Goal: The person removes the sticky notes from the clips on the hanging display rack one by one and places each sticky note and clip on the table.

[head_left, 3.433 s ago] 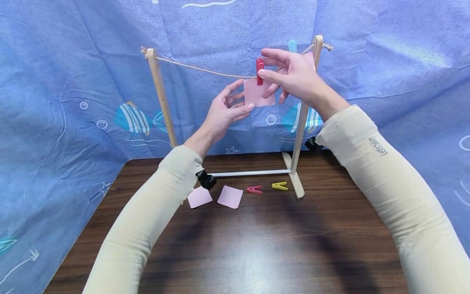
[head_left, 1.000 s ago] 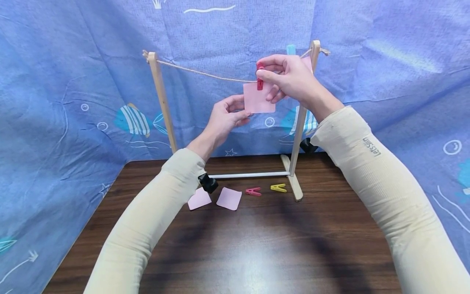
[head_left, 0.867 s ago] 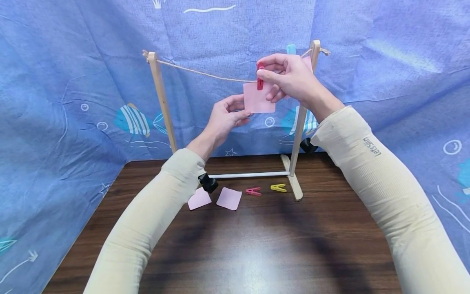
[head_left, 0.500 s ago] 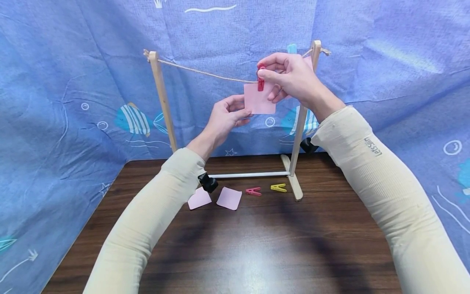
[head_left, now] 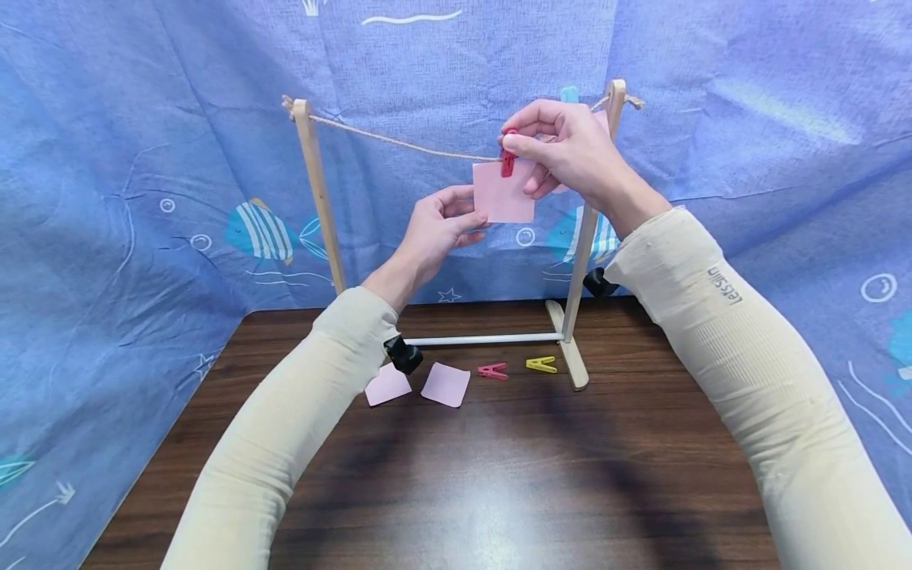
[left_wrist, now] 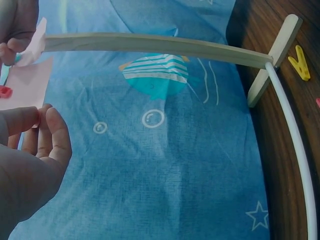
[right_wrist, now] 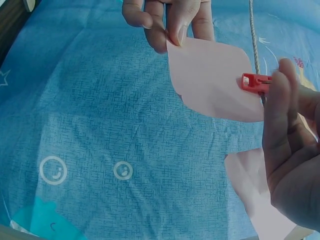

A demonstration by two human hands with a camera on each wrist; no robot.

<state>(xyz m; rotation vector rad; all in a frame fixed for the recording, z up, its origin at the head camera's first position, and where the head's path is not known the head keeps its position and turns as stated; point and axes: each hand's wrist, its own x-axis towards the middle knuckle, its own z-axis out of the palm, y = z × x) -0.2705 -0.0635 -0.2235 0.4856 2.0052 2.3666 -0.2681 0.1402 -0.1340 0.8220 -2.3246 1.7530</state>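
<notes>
A square pink paper note (head_left: pixel 499 198) hangs at the rope (head_left: pixel 406 144), its upper edge under a red clothespin (head_left: pixel 507 162). My right hand (head_left: pixel 580 150) pinches the clothespin's upper end between thumb and fingers. With thumb and fingertips my left hand (head_left: pixel 438 226) pinches the note's lower left corner. In the right wrist view the clothespin (right_wrist: pixel 255 82) overlaps both rope and note (right_wrist: pixel 215 75). A second pink note (right_wrist: pixel 260 185) hangs farther along, partly behind my right hand in the head view, under a light blue clothespin (head_left: pixel 568 94).
The rope runs between two wooden posts (head_left: pixel 318 190) joined low down by a white rod (head_left: pixel 484 339). On the brown table (head_left: pixel 456 475) lie two pink notes, one of them (head_left: pixel 445 385) beside a pink clothespin (head_left: pixel 492 370), and a yellow clothespin (head_left: pixel 541 364). A blue curtain (head_left: pixel 178 119) hangs behind.
From 3.4 seconds ago, my right fingers have drawn in around the clothespin and both hands sit slightly lower with the note. Over the last second hardly anything has moved.
</notes>
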